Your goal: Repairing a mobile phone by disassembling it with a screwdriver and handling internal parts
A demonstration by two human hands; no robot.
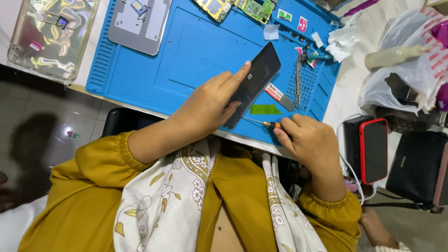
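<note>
Left hand point(207, 102) clamps the slim black phone panel point(254, 84) by its long edges above the blue mat point(196, 51), right hand point(310, 140) pinches a fine screwdriver point(266, 123) at its tip — thin, stiff, probably fragile, so edges only.

One camera sits on my head, looking steeply down past my chest and sleeves onto the surface point(347, 88) with its blue mat point(196, 51). It is close; floor shows at left.
</note>
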